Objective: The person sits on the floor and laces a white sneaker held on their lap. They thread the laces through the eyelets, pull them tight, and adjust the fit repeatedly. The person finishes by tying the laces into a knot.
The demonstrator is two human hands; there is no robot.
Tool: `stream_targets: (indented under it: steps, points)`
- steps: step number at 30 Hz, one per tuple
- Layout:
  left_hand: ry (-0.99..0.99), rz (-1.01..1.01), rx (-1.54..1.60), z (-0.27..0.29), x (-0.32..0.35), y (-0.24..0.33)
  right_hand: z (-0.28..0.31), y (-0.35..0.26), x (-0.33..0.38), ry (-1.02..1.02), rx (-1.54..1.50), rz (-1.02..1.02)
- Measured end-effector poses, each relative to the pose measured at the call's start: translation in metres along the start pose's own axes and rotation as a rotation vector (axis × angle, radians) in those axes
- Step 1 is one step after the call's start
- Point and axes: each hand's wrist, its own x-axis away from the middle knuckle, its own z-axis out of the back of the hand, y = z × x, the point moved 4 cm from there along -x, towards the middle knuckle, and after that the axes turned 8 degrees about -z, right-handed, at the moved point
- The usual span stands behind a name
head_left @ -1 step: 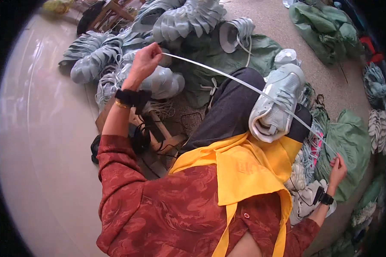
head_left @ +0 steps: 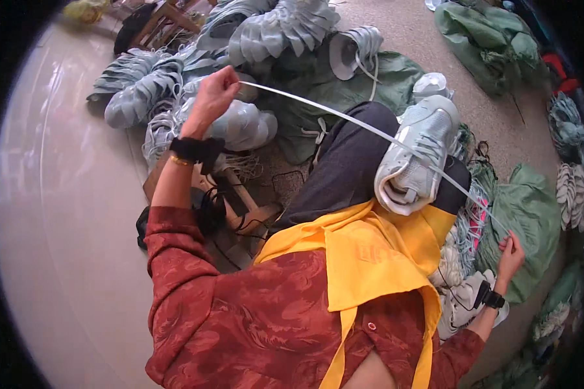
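A pale grey-green sneaker (head_left: pixel 436 120) rests on my thigh, its toe pointing away and its heel opening towards me. White shoelace (head_left: pixel 318 106) runs from the front of the sneaker out to both sides in taut lines. My left hand (head_left: pixel 215 92), raised at the far left, is closed on one end of it. Low on the right, my right hand (head_left: pixel 511 254) pinches the other end between its fingertips. Thinner lacing shows across the sneaker's upper. A yellow apron (head_left: pixel 363 266) covers my lap beneath the heel.
Nested stacks of pale shoe uppers (head_left: pixel 285 32) lie beyond my left hand. A green sack (head_left: pixel 525 214) sits beside my right hand, near bundled laces (head_left: pixel 462 243). Another green sack (head_left: pixel 490 45) is at the far right. A wooden stool (head_left: pixel 240 194) stands left of my leg.
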Motion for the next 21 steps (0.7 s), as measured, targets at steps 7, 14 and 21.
stream_targets:
  steps: [7, 14, 21]
  points:
    - [-0.029, 0.027, -0.095, 0.024, 0.002, -0.023, 0.012, 0.022, -0.007, 0.030, -0.002, -0.002]
    - [-0.059, -0.043, -0.014, 0.023, -0.007, -0.010, 0.003, 0.010, -0.004, -0.033, 0.034, -0.097]
    - [-0.241, -0.087, 0.278, -0.010, -0.057, 0.020, -0.058, -0.055, -0.030, -0.474, 0.193, -0.008]
